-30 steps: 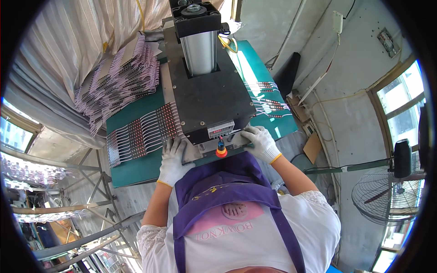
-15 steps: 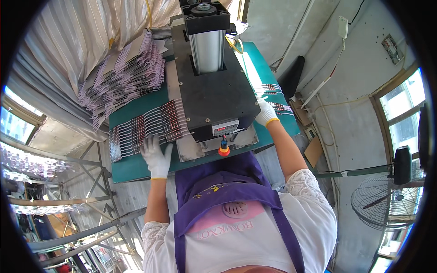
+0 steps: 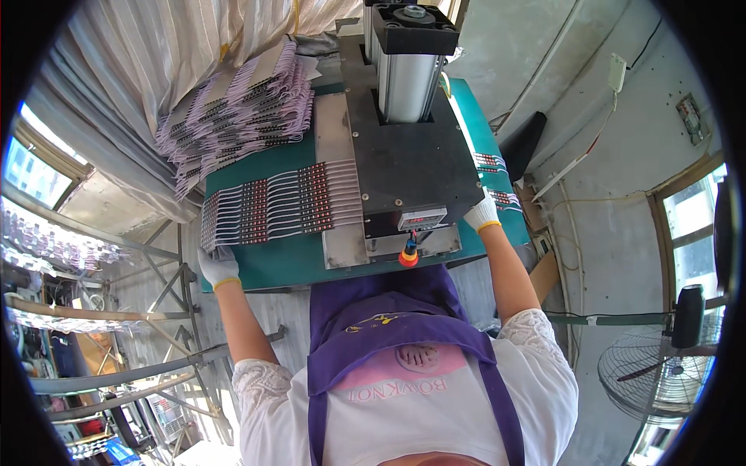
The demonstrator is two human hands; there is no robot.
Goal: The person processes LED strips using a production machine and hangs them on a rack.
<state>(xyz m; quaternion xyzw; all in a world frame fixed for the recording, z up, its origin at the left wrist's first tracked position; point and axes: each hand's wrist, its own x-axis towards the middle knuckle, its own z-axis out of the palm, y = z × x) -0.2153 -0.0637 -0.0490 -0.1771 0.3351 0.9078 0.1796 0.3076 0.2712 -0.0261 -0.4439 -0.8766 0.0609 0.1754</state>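
Note:
Several parallel strips of small dark and red modules joined by pale wires (image 3: 286,203) lie on the green tabletop and run under the black press (image 3: 412,159). My left hand (image 3: 219,268), in a white glove, is closed at the strips' near left corner; its fingertips are partly hidden. Beyond the press's right side, my gloved right hand (image 3: 483,214) rests beside strip ends (image 3: 507,200) that come out there. The press housing covers part of its fingers.
A big heap of wired strips (image 3: 241,116) lies at the table's back left, against a curtain (image 3: 116,85). A red and yellow knob (image 3: 409,255) sticks out at the press's front, below a small display (image 3: 422,219). A fan (image 3: 653,357) stands at right.
My left hand has moved left from the middle of the strips to their outer end. The strips lie straighter and reach farther left of the press. The whole view has shifted, and my right hand stays beside the press.

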